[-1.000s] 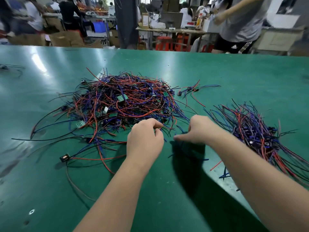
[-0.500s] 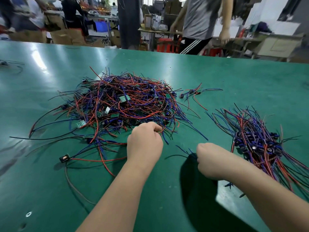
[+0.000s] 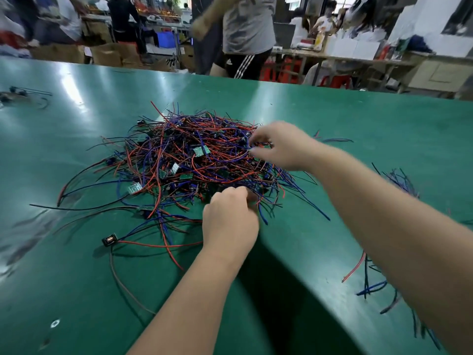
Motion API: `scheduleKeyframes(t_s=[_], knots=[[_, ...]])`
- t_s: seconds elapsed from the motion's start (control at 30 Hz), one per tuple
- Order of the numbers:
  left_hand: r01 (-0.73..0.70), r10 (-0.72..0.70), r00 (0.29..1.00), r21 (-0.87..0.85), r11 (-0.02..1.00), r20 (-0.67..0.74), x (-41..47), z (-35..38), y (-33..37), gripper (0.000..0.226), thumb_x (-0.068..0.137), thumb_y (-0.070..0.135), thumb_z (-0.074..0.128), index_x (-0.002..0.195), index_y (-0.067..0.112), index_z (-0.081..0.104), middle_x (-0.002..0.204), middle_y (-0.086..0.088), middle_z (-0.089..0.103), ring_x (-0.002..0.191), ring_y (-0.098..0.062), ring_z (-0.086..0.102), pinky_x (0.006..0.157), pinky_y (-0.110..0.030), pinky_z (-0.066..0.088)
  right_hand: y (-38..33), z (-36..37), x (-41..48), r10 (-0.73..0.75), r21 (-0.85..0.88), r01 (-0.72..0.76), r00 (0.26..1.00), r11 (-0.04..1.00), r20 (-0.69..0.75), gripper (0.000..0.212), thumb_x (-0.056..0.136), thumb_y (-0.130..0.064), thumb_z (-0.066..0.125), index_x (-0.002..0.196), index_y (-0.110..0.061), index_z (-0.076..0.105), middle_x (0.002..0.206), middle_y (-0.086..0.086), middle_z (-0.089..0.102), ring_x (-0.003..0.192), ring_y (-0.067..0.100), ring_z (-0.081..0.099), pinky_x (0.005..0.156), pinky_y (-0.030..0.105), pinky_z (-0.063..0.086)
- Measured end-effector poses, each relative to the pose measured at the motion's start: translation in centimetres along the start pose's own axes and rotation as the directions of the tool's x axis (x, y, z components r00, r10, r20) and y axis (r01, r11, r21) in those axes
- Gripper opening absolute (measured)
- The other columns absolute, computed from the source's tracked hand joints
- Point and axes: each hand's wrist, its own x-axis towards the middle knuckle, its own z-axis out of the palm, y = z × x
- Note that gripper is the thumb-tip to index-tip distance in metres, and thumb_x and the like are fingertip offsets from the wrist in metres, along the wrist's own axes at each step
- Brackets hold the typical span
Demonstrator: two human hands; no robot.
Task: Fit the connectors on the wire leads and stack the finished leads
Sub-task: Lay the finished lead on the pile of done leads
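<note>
Two bare forearms reach out from the near edge over a shiny green tabletop [image 3: 332,252]. The left hand [image 3: 230,219] sits close in, knuckles up and fingers curled under, touching the near edge of a pile of wire leads [image 3: 184,160]; whether it grips a strand cannot be told, because the fingertips are hidden. At about 9 o'clock from that hand a loose red and blue lead ends in a small black connector [image 3: 109,240] lying flat on the tabletop. At 3 o'clock, largely behind the right forearm, lies a separate bunch of leads [image 3: 369,288]. Further out, the pile is a loose tangle of red, blue and black strands with small green circuit boards [image 3: 201,151] caught in it. The right hand [image 3: 281,147] reaches over the pile's 2 o'clock side, thumb and fingers narrowly apart among blue strands; it is motion-blurred, so any grip cannot be told. Beyond the far edge, at 12 o'clock, a person [image 3: 245,34] in a grey shirt stands near red stools [image 3: 335,80].
</note>
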Motion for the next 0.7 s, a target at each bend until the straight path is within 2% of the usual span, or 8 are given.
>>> scheduleKeyframes(t_s=[0.07, 0.13, 0.3, 0.4, 0.5, 0.6, 0.63, 0.7], knots=[[-0.01, 0.009, 1.0, 0.066, 0.998, 0.011, 0.0, 0.2, -0.1, 0.027, 0.087, 0.014, 0.047, 0.105, 0.023, 0.065, 0.108, -0.001, 0.064, 0.102, -0.026, 0.056, 0.084, -0.037, 0.045, -2.6, 2.5, 0.1, -0.088, -0.028, 0.091, 0.992, 0.995, 0.09, 0.045, 0.087, -0.04, 0.063, 0.125, -0.016, 0.059, 0.122, 0.008, 0.058, 0.115, 0.025, 0.052, 0.095, 0.032, 0.04], [0.001, -0.002, 1.0, 0.081, 0.997, 0.012, 0.0, 0.4, -0.3, 0.025, 0.088, 0.017, 0.048, 0.103, 0.025, 0.066, 0.109, 0.001, 0.065, 0.104, -0.025, 0.057, 0.082, -0.034, 0.042, -3.9, 4.5, 0.5, -0.032, -0.124, 0.05, 0.99, 0.991, 0.14, 0.053, 0.081, -0.043, 0.069, 0.126, -0.017, 0.057, 0.122, 0.007, 0.056, 0.114, 0.027, 0.052, 0.095, 0.041, 0.044], [0.007, -0.012, 0.998, 0.077, 0.997, 0.054, 0.2, 0.7, -0.6, 0.022, 0.089, 0.019, 0.049, 0.101, 0.027, 0.065, 0.107, 0.002, 0.066, 0.102, -0.025, 0.058, 0.079, -0.033, 0.04, -4.0, 5.8, 1.0, 0.02, -0.026, -0.017, 0.988, 1.0, 0.152, 0.01, 0.085, -0.021, 0.07, 0.083, -0.013, 0.064, 0.085, 0.006, 0.065, 0.088, 0.026, 0.062, 0.078, 0.038, 0.054], [-0.016, 0.012, 0.999, 0.083, 0.996, 0.039, 0.1, 0.7, -0.7, 0.026, 0.087, 0.016, 0.048, 0.105, 0.025, 0.065, 0.107, -0.001, 0.066, 0.101, -0.027, 0.058, 0.083, -0.036, 0.043, -3.8, 5.5, 0.5, 0.022, 0.112, -0.021, 1.0, 0.993, -0.002, 0.01, 0.089, -0.019, 0.064, 0.085, -0.011, 0.069, 0.085, 0.006, 0.068, 0.08, 0.021, 0.059, 0.079, 0.031, 0.05], [0.052, -0.052, 0.999, -0.102, 0.993, 0.009, 0.2, 0.7, -0.6, 0.032, 0.085, 0.011, 0.048, 0.108, 0.025, 0.067, 0.109, -0.002, 0.067, 0.103, -0.028, 0.06, 0.09, -0.036, 0.047, -4.1, 3.5, -0.5, 0.096, 0.346, 0.007, 0.955, 0.938, -0.28, 0.013, 0.088, -0.023, 0.066, 0.085, -0.013, 0.074, 0.081, -0.004, 0.07, 0.076, 0.009, 0.059, 0.074, 0.022, 0.044], [0.131, -0.14, 0.99, -0.367, 0.921, 0.0, 0.8, 0.5, -0.2, 0.025, 0.094, 0.014, 0.047, 0.112, 0.019, 0.063, 0.106, -0.001, 0.068, 0.102, -0.022, 0.062, 0.09, -0.029, 0.047, -4.2, 0.6, -2.6, 0.242, 0.628, 0.09, 0.873, 0.773, -0.423, 0.009, 0.083, -0.023, 0.07, 0.074, -0.021, 0.072, 0.052, -0.021, 0.059, 0.05, -0.007, 0.051, 0.052, 0.008, 0.035], [0.144, -0.155, 0.988, -0.503, 0.852, 0.02, 0.9, 0.3, 0.1, 0.023, 0.095, 0.015, 0.048, 0.113, 0.018, 0.062, 0.102, 0.001, 0.068, 0.098, -0.02, 0.063, 0.086, -0.029, 0.048, -4.1, -0.1, -3.6, 0.275, 0.68, 0.116, 0.855, 0.724, -0.439, 0.011, 0.082, -0.023, 0.072, 0.07, -0.023, 0.071, 0.049, -0.022, 0.058, 0.046, -0.007, 0.05, 0.05, 0.007, 0.033], [0.196, -0.184, 0.977, -0.794, 0.575, 0.108, 1.0, -0.5, 0.7, 0.02, 0.098, 0.02, 0.046, 0.112, 0.018, 0.059, 0.097, 0.003, 0.068, 0.084, -0.013, 0.063, 0.072, -0.029, 0.049, -3.7, -1.2, -6.2, 0.324, 0.755, 0.158, 0.834, 0.636, -0.447, 0.015, 0.079, -0.023, 0.074, 0.065, -0.026, 0.069, 0.052, -0.018, 0.061, 0.047, -0.004, 0.048, 0.052, 0.013, 0.037]])
